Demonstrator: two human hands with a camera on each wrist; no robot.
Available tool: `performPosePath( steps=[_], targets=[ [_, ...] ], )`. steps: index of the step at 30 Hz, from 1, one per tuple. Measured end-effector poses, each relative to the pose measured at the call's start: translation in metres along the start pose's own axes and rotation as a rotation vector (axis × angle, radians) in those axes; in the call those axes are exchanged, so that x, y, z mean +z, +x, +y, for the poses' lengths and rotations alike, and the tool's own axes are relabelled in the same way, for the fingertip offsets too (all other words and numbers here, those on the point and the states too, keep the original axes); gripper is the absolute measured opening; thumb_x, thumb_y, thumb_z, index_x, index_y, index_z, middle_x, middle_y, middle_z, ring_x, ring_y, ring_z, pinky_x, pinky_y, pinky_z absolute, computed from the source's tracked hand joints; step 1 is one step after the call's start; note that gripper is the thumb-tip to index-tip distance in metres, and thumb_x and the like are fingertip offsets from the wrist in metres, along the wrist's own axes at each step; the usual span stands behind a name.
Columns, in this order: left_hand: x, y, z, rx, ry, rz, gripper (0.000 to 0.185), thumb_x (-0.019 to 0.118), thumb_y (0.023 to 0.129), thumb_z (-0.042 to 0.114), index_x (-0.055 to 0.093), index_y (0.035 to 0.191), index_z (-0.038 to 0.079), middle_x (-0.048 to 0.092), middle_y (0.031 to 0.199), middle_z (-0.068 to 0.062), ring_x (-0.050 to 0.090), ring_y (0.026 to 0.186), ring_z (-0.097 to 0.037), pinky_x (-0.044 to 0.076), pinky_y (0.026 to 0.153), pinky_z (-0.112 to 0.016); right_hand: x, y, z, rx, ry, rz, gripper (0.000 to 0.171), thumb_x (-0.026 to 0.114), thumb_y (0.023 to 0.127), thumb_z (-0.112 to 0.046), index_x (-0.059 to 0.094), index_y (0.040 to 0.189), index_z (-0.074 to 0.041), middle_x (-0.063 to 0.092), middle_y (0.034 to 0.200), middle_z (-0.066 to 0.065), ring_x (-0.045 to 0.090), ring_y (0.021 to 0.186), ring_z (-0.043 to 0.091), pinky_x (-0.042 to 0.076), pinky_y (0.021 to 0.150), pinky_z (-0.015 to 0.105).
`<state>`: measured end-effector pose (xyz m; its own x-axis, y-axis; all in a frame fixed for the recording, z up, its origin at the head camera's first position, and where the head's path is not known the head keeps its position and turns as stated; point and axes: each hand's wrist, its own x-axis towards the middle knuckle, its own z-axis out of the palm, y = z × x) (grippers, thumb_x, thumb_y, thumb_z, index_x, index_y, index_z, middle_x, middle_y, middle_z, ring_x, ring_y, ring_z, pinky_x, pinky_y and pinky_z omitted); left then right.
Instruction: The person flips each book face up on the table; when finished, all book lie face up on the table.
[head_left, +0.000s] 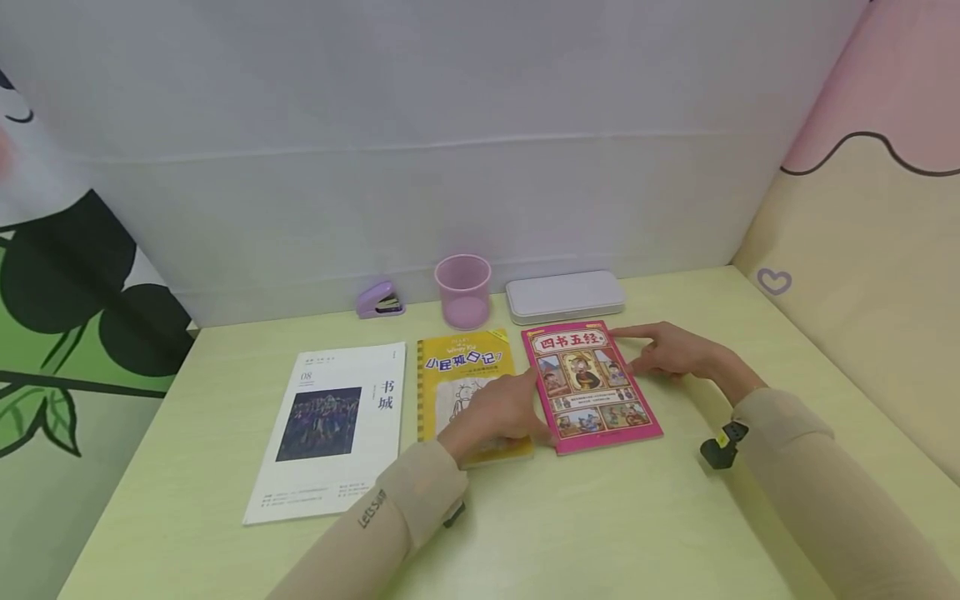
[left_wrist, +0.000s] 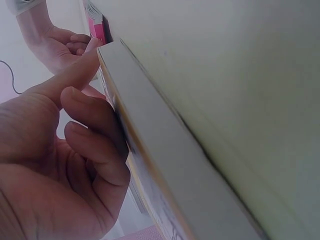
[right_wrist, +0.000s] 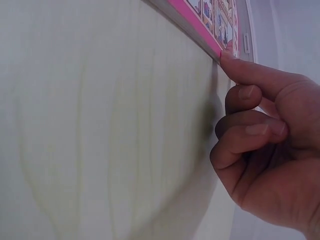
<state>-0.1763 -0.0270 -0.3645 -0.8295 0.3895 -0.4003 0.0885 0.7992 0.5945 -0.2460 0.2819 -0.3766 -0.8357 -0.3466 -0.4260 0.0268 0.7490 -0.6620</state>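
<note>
The pink comic-style book (head_left: 596, 387) lies flat, turned slightly, between the two hands. My left hand (head_left: 502, 408) is over the yellow spiral-edged book (head_left: 465, 354) and covers part of its cover; its thumb reaches the pink book's lower left edge. In the left wrist view the left hand's bent fingers (left_wrist: 95, 120) rest against the yellow book's cover. My right hand (head_left: 675, 350) is at the pink book's right side, index finger stretched to its upper corner and thumb (right_wrist: 250, 72) touching the edge. Its other fingers are loosely curled above the table.
A white magazine (head_left: 330, 425) lies left of the yellow book. Along the back stand a purple stapler (head_left: 380, 300), a pink cup (head_left: 463, 292) and a pale flat case (head_left: 566, 296). A white curtain-like panel (head_left: 450, 200) rises behind the light green table (head_left: 585, 525).
</note>
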Motion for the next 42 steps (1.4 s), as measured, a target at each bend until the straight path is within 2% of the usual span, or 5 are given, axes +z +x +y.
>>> performPosePath(
  steps=[14,23,31,42],
  targets=[
    [-0.0004,0.0013,0.0006,0.005,-0.001,0.01,0.104,0.095,0.078,0.032,0.038,0.163,0.018,0.066,0.113,-0.009,0.062,0.065,-0.021,0.052,0.059,-0.032,-0.0008,0.0027,0.002,0.016,0.013,-0.001,0.078,0.074,0.099,-0.025,0.035,0.166,-0.015,0.036,0.07,-0.003,0.038,0.053,0.014,0.035,0.051,0.026],
    [0.0006,0.0028,0.0002,-0.002,-0.007,0.014,0.104,0.095,0.078,0.031,0.038,0.163,0.019,0.066,0.116,-0.009,0.062,0.072,-0.021,0.052,0.059,-0.032,-0.0012,0.001,0.0038,0.031,0.01,-0.004,0.077,0.073,0.1,-0.024,0.035,0.166,-0.017,0.034,0.068,-0.003,0.037,0.051,0.014,0.034,0.05,0.025],
    [0.0007,0.0038,0.0,-0.025,-0.02,-0.003,0.105,0.096,0.078,0.029,0.037,0.164,0.018,0.065,0.114,-0.01,0.062,0.065,-0.021,0.052,0.055,-0.031,0.0012,-0.0017,0.0017,0.021,0.006,-0.003,0.077,0.073,0.1,-0.026,0.035,0.166,-0.015,0.035,0.068,-0.003,0.037,0.052,0.014,0.034,0.051,0.025],
    [0.0004,0.003,-0.0011,-0.013,0.024,0.006,0.105,0.095,0.078,0.03,0.036,0.165,0.017,0.066,0.115,-0.01,0.063,0.066,-0.021,0.053,0.059,-0.033,0.0023,-0.003,0.0004,0.019,0.005,-0.003,0.077,0.073,0.1,-0.028,0.035,0.166,-0.016,0.037,0.071,-0.002,0.038,0.053,0.015,0.035,0.051,0.026]
  ],
)
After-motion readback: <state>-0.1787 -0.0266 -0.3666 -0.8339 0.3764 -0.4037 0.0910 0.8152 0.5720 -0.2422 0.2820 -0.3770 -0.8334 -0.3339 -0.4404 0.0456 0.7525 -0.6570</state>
